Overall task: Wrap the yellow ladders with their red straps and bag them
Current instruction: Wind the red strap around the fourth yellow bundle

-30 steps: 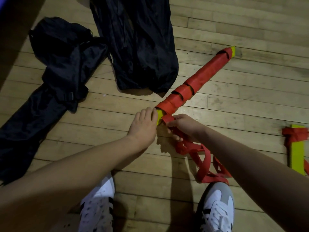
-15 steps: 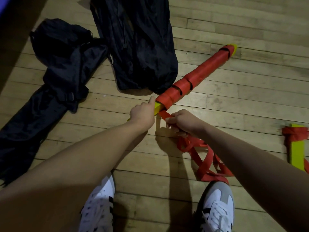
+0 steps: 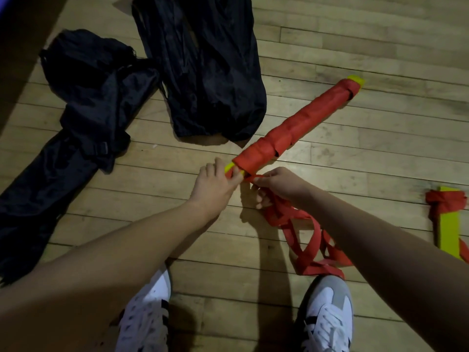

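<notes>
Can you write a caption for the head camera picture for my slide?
Two hands wind a red strap around a yellow ladder bundle on a wooden floor, beside black bags.

Matt red cloth strap (image 3: 299,123) wraps the ladder; black bags (image 3: 210,72) look thin, slightly glossy; floor (image 3: 355,153) is scuffed wood.

Wood floor (image 3: 380,41) – 2 bags (image 3: 210,72), wrapped ladder (image 3: 299,123)

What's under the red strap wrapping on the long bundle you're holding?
Yellow ladder pieces show only at the ends of the wrapped bundle: the far tip and beside the left hand. The rest is covered by strap, so their number can't be seen.
</notes>
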A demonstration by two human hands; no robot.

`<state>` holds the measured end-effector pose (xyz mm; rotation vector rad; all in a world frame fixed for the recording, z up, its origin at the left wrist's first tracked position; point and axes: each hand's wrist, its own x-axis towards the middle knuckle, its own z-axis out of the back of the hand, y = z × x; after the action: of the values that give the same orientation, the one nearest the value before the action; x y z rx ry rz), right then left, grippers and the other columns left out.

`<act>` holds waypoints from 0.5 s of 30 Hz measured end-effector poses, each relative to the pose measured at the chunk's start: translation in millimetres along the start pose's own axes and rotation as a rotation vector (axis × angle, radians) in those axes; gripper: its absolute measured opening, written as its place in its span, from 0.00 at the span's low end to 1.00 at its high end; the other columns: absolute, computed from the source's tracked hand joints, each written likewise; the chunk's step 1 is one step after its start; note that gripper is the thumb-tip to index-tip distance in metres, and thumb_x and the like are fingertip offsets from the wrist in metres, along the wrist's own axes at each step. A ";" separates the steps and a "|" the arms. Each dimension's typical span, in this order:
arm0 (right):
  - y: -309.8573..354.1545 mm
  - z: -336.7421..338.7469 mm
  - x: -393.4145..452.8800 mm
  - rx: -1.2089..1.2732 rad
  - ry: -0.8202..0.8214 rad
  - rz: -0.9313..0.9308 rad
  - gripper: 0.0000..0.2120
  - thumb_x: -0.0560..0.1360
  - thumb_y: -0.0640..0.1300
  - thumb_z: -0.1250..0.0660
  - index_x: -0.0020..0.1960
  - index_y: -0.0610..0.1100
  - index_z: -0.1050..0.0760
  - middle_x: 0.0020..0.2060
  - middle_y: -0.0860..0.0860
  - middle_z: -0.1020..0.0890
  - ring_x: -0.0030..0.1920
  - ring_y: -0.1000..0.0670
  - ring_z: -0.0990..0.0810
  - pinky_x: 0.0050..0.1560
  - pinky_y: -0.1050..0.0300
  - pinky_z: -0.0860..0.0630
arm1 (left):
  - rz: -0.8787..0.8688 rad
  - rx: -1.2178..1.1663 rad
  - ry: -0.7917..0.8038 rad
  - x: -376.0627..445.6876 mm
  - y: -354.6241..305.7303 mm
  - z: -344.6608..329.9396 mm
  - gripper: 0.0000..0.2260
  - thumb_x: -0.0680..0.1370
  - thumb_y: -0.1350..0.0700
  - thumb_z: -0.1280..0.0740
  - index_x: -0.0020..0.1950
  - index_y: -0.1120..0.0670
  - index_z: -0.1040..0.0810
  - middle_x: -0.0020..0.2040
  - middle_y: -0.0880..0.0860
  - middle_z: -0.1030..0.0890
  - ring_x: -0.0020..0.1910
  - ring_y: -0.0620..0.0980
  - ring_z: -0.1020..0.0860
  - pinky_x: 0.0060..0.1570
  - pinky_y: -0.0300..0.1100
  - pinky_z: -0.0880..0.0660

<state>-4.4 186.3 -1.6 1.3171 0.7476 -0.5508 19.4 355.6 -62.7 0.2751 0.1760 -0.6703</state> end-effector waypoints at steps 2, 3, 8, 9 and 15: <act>-3.8 -0.7 -2.5 -0.005 -0.001 -0.009 0.08 0.81 0.39 0.39 0.49 0.33 0.27 0.26 0.45 0.21 0.25 0.50 0.20 0.29 0.61 0.22 | 0.021 -0.121 0.073 -11.8 -10.6 2.3 0.24 0.81 0.53 0.43 0.74 0.51 0.50 0.71 0.67 0.42 0.63 0.64 0.31 0.62 0.53 0.32; -4.8 -1.1 -3.6 -0.004 -0.001 -0.009 0.08 0.81 0.39 0.39 0.48 0.34 0.27 0.26 0.45 0.21 0.25 0.50 0.20 0.29 0.62 0.22 | 0.062 -0.176 0.082 -13.6 -14.0 6.5 0.26 0.80 0.55 0.41 0.74 0.49 0.50 0.70 0.66 0.40 0.63 0.63 0.31 0.61 0.52 0.31; -4.1 0.6 -3.6 -0.087 0.046 -0.012 0.07 0.78 0.39 0.35 0.44 0.36 0.26 0.29 0.44 0.21 0.26 0.49 0.21 0.31 0.60 0.22 | 0.202 -0.388 0.117 -7.1 -9.1 25.1 0.28 0.77 0.59 0.36 0.73 0.50 0.46 0.59 0.59 0.29 0.56 0.59 0.26 0.45 0.47 0.29; -3.5 2.0 -4.2 -0.152 0.068 -0.024 0.07 0.78 0.39 0.34 0.43 0.36 0.25 0.28 0.44 0.20 0.26 0.49 0.21 0.32 0.60 0.22 | 0.237 -0.416 0.110 -4.5 -5.7 27.1 0.28 0.77 0.59 0.35 0.72 0.52 0.46 0.58 0.58 0.28 0.55 0.58 0.26 0.43 0.47 0.30; 2.8 7.9 -3.5 -0.286 0.165 -0.004 0.08 0.74 0.41 0.29 0.39 0.40 0.24 0.28 0.46 0.18 0.27 0.50 0.20 0.36 0.61 0.22 | 0.297 -0.372 0.138 10.1 14.0 36.8 0.30 0.76 0.60 0.34 0.74 0.58 0.45 0.63 0.60 0.30 0.60 0.58 0.29 0.50 0.48 0.28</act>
<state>-3.2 178.9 3.5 1.1025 0.9294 -0.3260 38.7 348.8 -27.6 -0.0127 0.3792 -0.3137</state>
